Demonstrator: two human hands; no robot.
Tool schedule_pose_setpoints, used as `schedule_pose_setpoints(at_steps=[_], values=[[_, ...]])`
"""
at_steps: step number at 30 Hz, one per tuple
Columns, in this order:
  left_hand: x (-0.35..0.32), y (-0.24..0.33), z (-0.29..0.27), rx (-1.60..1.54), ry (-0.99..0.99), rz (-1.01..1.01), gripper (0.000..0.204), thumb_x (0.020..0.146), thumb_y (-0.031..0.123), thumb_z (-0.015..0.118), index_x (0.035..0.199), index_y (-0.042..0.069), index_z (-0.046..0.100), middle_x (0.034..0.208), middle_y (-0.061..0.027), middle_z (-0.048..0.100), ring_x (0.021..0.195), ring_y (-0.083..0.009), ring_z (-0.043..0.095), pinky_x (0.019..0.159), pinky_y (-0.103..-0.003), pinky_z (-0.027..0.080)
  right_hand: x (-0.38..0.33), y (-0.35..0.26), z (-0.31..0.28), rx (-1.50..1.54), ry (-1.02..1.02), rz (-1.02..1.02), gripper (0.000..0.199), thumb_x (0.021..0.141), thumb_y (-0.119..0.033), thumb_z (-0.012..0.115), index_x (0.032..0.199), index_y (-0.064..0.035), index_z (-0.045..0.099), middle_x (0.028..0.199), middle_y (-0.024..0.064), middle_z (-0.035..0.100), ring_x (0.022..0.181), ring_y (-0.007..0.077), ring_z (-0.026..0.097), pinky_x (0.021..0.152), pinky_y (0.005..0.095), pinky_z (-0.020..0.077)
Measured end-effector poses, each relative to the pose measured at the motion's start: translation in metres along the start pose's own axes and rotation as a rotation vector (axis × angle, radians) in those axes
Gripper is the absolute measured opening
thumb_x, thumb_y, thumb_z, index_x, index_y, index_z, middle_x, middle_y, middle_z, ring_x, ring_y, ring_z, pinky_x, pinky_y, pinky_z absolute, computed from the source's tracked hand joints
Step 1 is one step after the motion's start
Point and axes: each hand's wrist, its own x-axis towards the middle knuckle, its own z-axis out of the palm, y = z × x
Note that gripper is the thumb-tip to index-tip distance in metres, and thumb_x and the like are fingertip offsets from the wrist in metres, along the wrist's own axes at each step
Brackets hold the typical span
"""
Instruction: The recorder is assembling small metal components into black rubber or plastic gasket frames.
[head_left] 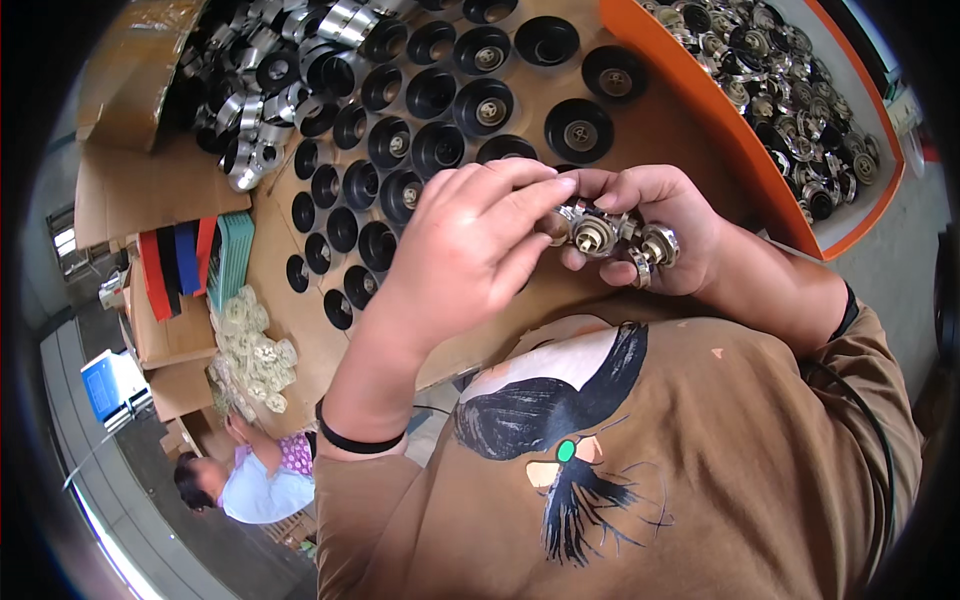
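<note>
Hands meet above the cardboard sheet (300, 300): right hand (655, 225) cups roughly four metal fittings (615, 235); left hand (470, 250) pinches one.

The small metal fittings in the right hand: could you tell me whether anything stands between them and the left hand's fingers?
Nothing visible does. The left hand has its fingertips right at the metal fittings cupped in the right hand.

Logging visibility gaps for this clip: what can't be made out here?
Head view:
- How many small metal parts the right hand holds: the fingers cover them.
- What the left hand pinches: its own fingertips hide it.
- Parts in the orange tray: too small, and cut by the rim.
- Black cups at top: cropped.
</note>
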Motion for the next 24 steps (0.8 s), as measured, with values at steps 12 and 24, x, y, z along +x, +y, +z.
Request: schedule_pose_setpoints(at_steps=[12, 24], values=[[-0.033, 0.047, 0.022, 0.123, 0.226, -0.109, 0.021, 0.069, 0.006, 0.081, 0.087, 0.009, 0.071, 0.088, -0.0037, 0.067, 0.079, -0.0244, 0.062, 0.073, -0.036, 0.044, -0.001, 0.022, 0.010, -0.046, 0.154, 0.029, 0.031, 0.095, -0.018, 0.053, 0.120, -0.0029, 0.062, 0.096, 0.0102, 0.072, 0.076, 0.0184, 0.071, 0.049, 0.0306, 0.0565], [-0.041, 0.060, 0.032, 0.251, 0.232, -0.101, 0.018, 0.073, 0.010, 0.078, 0.090, 0.009, 0.071, 0.095, -0.0030, 0.066, 0.084, -0.0245, 0.062, 0.079, -0.039, 0.045, -0.004, 0.031, 0.014, -0.079, 0.189, 0.015, 0.030, 0.095, -0.017, 0.053, 0.121, -0.0037, 0.061, 0.100, 0.0082, 0.071, 0.080, 0.0174, 0.071, 0.051, 0.0308, 0.0585]])
